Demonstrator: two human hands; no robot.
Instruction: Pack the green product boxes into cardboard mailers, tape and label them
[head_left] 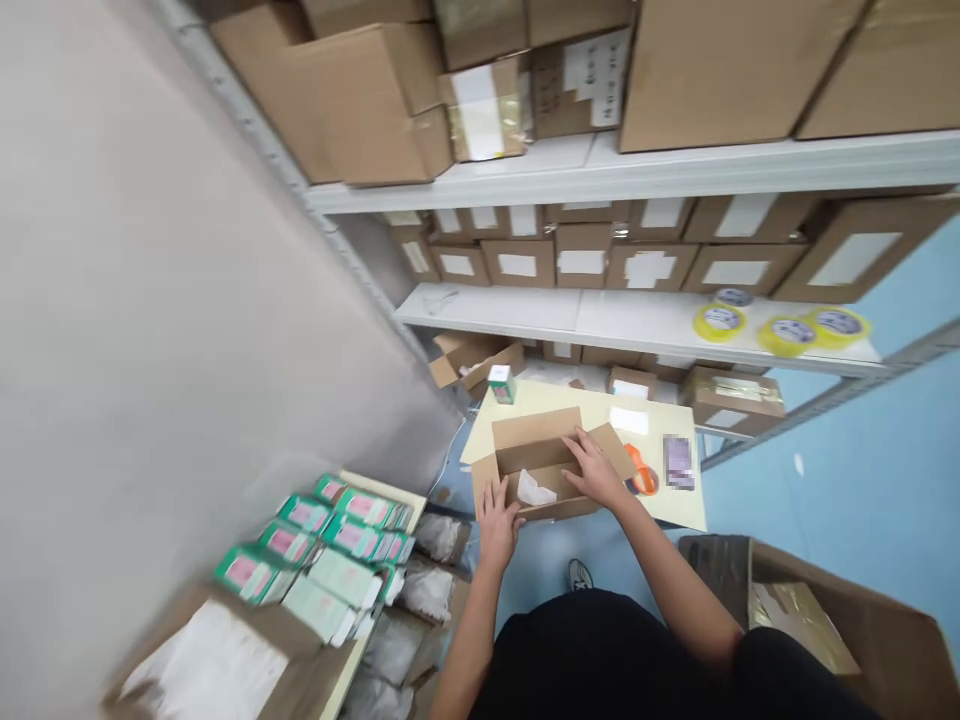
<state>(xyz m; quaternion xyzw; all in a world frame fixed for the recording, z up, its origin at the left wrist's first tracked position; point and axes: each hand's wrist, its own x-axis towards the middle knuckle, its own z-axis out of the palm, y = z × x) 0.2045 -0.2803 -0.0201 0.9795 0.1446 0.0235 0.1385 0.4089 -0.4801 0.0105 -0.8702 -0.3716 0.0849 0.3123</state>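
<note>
An open cardboard box (536, 456) sits on the cream table (517, 405) with its flaps folded outward. Inside it lies a crumpled piece of white material (534, 489), too blurred to name. My left hand (498, 522) grips the near left corner, fingers over the edge. At the right end, my right hand (592, 470) holds the box wall, its fingers reaching over into the box. Just right of the box is an orange tape dispenser (642, 472), partly covered by a flap. A small green and white carton (502, 385) stands at the table's far left corner.
Shelves (525, 305) with several cardboard boxes rise behind the table, with yellow tape rolls (791, 335) on the middle one. Several green cartons (352, 535) cover a side table at left. A large open box (885, 640) stands at lower right. A white slip (628, 420) lies on the table.
</note>
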